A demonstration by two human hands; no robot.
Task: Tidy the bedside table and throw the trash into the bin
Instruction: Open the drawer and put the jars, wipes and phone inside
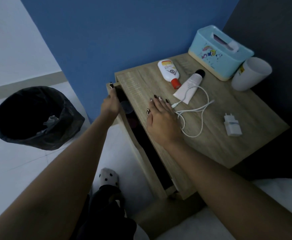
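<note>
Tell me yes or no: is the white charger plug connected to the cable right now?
No. The white charger plug lies by itself on the bedside table, apart from the white cable looped beside the right hand.

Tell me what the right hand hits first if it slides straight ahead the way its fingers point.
Probably the white bottle with the red cap: the right hand lies flat on the table, fingers aimed roughly there; bare wood lies between.

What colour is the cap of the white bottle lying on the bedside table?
The cap of the white bottle is red-orange, as the head view shows.
</note>
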